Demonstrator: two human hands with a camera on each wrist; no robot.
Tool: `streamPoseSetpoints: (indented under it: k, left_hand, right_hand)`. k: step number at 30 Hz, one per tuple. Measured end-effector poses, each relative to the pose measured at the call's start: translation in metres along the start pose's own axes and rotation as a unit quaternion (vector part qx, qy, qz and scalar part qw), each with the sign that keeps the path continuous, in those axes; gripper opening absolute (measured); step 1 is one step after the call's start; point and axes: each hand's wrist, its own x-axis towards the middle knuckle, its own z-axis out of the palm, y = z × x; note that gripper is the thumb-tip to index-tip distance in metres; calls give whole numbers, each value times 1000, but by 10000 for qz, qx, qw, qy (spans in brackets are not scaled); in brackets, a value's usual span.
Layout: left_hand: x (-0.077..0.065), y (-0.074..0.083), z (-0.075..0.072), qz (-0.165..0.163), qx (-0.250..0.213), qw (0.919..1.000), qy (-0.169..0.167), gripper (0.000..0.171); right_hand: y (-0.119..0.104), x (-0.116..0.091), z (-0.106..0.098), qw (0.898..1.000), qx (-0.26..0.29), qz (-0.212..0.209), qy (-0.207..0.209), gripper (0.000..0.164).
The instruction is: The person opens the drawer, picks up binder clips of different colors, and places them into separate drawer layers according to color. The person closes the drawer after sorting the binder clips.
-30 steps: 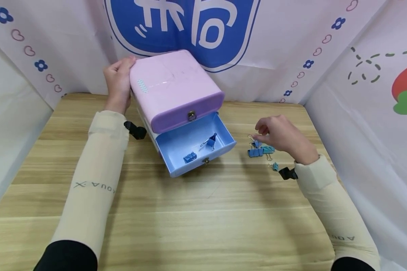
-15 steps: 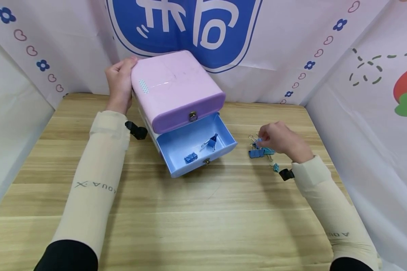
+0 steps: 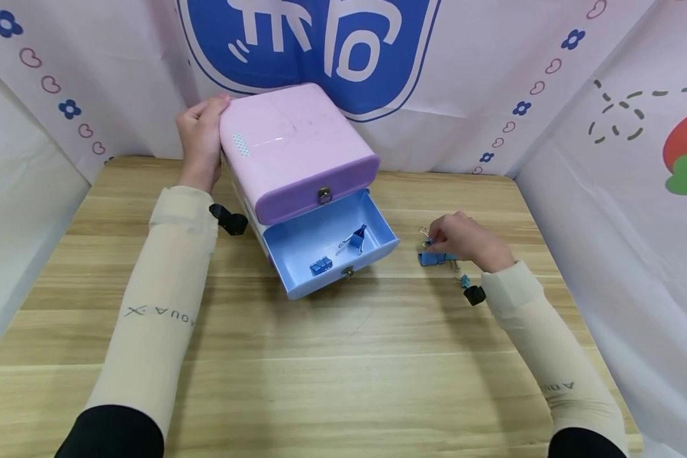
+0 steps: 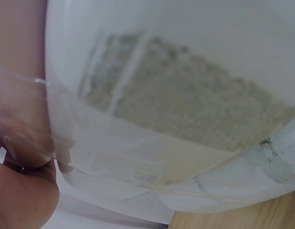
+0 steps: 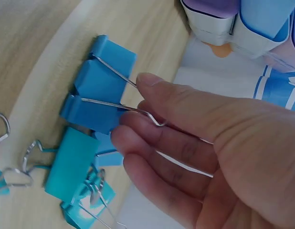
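Note:
A small drawer box (image 3: 298,140) with a pink upper part stands tilted toward the right, its blue lower drawer (image 3: 286,245) pulled out. Inside that drawer lie two blue binder clips, one flat (image 3: 322,265) and one with its handles spread (image 3: 355,240). My left hand (image 3: 199,140) grips the box's back left corner; the left wrist view shows its pale side wall (image 4: 209,28) close up. Over the clips on the table, my right hand (image 3: 469,242) pinches the wire handle of a large blue binder clip (image 5: 102,78) between thumb and fingers.
Teal binder clips (image 5: 71,164) lie beside and below the blue one, and a small teal clip (image 3: 465,281) sits nearer the front. Wood-grain table (image 3: 343,381) extends beneath. A white printed cloth (image 3: 452,76) hangs behind and at the sides.
My right hand has come down and slightly left onto the binder clips, its fingers closing at the blue one. The left hand, box and drawer have stayed in place.

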Motion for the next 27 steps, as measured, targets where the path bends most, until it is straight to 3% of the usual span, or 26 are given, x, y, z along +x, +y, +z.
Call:
streamPoseSetpoints:
  k: [4, 17, 27]
  left_hand:
    - [0, 1, 0, -30, -31, 10000, -24, 19]
    - [2, 0, -1, -3, -50, 10000, -70, 19]
    - [2, -1, -2, -30, -26, 10000, -44, 20]
  right_hand:
    - [-2, 2, 2, 9998, 63, -146, -70, 4]
    - [-7, 3, 4, 9982, 330, -237, -444, 8]
    - [-16, -5, 3, 9983, 342, -381, -291, 11]
